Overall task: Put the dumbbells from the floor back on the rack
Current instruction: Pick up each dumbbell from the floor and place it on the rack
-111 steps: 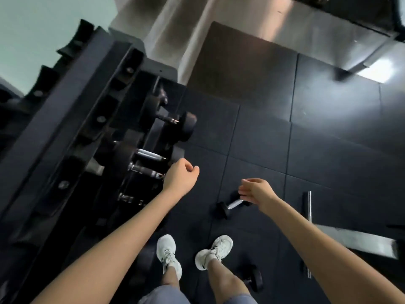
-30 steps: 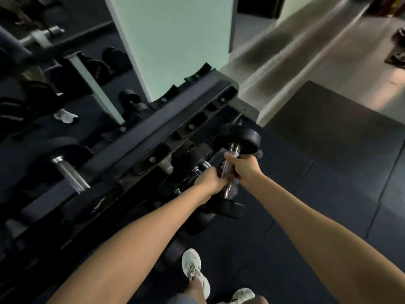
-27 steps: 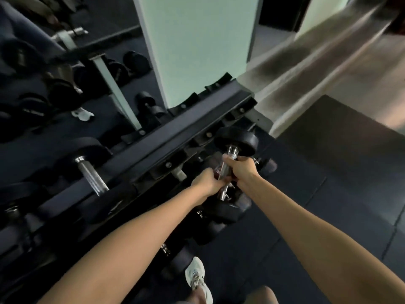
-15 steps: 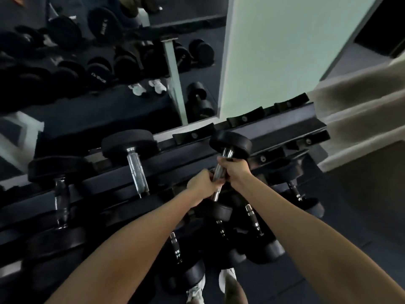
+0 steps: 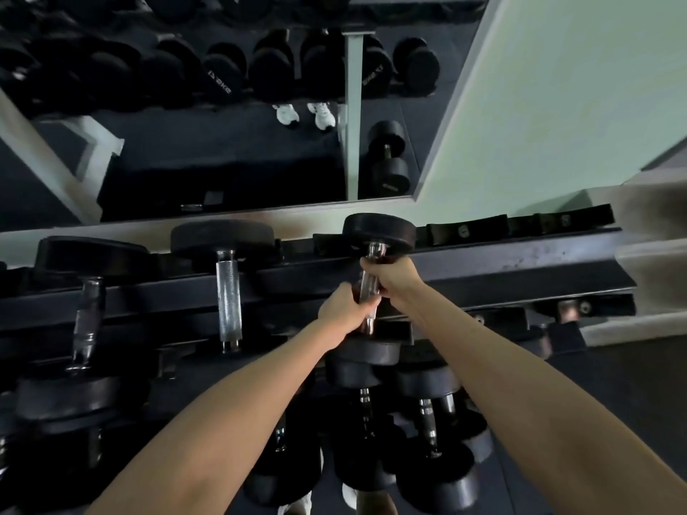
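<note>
Holding the dumbbell [image 5: 379, 232] across the top tier of the rack [image 5: 520, 262], beside two racked dumbbells [image 5: 228, 284], we have the fingers of the left hand [image 5: 342, 310] and right hand [image 5: 394, 278] wrapped round its chrome handle [image 5: 369, 288]. Its heads sit at the rear and front edges; we cannot tell whether the rack bears the weight yet. We judge this placement nearly complete, release pending; little of the floor [image 5: 632, 403] shows, so remaining dumbbells are unknown.
</note>
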### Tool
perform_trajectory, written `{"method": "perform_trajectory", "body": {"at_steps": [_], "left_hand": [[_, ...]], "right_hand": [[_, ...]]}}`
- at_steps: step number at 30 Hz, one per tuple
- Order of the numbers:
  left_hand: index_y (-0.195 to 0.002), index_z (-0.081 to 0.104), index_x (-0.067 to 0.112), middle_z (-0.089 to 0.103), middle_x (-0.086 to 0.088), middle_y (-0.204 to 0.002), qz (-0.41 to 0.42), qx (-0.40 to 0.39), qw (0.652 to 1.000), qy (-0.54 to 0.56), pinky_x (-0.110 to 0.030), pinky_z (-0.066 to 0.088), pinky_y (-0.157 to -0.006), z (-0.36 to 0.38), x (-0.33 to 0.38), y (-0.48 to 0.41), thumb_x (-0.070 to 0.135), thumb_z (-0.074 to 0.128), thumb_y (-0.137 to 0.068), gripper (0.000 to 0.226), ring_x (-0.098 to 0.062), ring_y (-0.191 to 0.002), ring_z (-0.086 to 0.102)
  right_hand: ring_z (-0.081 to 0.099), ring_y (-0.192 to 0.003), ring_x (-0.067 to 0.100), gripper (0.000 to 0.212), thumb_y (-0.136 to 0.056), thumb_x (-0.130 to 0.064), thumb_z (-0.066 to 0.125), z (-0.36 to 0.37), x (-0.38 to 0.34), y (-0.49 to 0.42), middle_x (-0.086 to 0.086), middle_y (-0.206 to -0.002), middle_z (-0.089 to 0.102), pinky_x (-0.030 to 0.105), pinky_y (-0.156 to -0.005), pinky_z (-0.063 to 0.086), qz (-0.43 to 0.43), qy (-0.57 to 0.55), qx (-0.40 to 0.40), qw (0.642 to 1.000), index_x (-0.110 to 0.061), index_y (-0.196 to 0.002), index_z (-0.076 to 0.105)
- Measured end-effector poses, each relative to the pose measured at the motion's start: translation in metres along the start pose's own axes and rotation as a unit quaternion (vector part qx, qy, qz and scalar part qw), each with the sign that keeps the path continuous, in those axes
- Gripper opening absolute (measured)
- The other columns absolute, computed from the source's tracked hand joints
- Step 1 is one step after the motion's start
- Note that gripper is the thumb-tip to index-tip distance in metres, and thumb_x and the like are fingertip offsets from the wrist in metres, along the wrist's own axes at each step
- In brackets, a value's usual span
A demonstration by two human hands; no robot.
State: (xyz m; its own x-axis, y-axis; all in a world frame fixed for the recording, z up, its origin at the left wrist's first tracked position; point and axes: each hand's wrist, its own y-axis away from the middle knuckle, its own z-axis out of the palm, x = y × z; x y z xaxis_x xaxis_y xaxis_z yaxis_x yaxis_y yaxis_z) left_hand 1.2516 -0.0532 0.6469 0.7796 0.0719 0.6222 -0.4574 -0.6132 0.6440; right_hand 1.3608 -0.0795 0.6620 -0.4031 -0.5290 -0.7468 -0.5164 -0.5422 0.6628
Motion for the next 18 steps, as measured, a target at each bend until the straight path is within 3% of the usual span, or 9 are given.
{"method": "perform_trajectory", "body": {"at_steps": [4,8,11,14,18], "left_hand": [[-0.115,0.051,0.013,0.063,-0.007,-0.115,-0.008,-0.011,0.999,0.05,-0.039,0.048,-0.094,0.001,-0.005,-0.008,0.043,0.063,-0.084,0.045,-0.023,-0.106,0.059],[-0.129,0.045,0.01,0.058,-0.008,-0.127,-0.01,-0.024,0.998,0.056,-0.029,0.042,-0.086,-0.001,-0.001,-0.005,0.042,0.062,-0.085,0.057,-0.022,-0.114,0.056],[-0.137,0.038,0.007,0.054,-0.008,-0.132,-0.005,-0.02,1.0,-0.002,-0.028,0.041,-0.084,-0.003,0.001,-0.004,0.048,0.059,-0.085,0.069,-0.025,-0.119,0.053],[-0.132,0.042,0.006,0.058,-0.008,-0.124,0.025,0.005,0.997,-0.067,-0.031,0.047,-0.084,-0.01,-0.002,0.0,0.052,0.059,-0.083,0.07,-0.024,-0.109,0.058],[-0.113,0.052,0.008,0.061,-0.005,-0.101,0.089,0.046,0.989,-0.11,-0.034,0.047,-0.08,-0.022,-0.012,0.021,0.046,0.059,-0.085,0.048,-0.021,-0.091,0.058]], "right_hand": [[0.063,-0.097,0.024,0.026,-0.079,-0.009,0.073,0.002,0.002,-0.007,0.005,-0.097,0.066,0.044,-0.092,0.052,0.002,0.025,0.0,1.0,-0.007,-0.103,0.063],[0.062,-0.099,0.023,0.033,-0.08,-0.013,0.074,0.001,0.002,-0.003,0.011,-0.108,0.068,0.039,-0.091,0.052,-0.011,0.051,0.003,0.999,-0.004,-0.109,0.063],[0.061,-0.098,0.022,0.037,-0.081,-0.02,0.074,-0.001,0.004,0.003,0.012,-0.11,0.068,0.033,-0.085,0.049,-0.016,0.099,0.0,0.995,-0.002,-0.111,0.062],[0.062,-0.105,0.024,0.048,-0.081,-0.029,0.072,-0.003,0.01,0.018,0.011,-0.113,0.067,0.03,-0.081,0.047,-0.044,0.151,0.041,0.987,-0.001,-0.118,0.06],[0.057,-0.107,0.023,0.055,-0.082,-0.034,0.07,-0.011,0.024,0.057,0.008,-0.114,0.06,0.029,-0.08,0.044,-0.09,0.183,0.127,0.971,-0.001,-0.123,0.054]]}}
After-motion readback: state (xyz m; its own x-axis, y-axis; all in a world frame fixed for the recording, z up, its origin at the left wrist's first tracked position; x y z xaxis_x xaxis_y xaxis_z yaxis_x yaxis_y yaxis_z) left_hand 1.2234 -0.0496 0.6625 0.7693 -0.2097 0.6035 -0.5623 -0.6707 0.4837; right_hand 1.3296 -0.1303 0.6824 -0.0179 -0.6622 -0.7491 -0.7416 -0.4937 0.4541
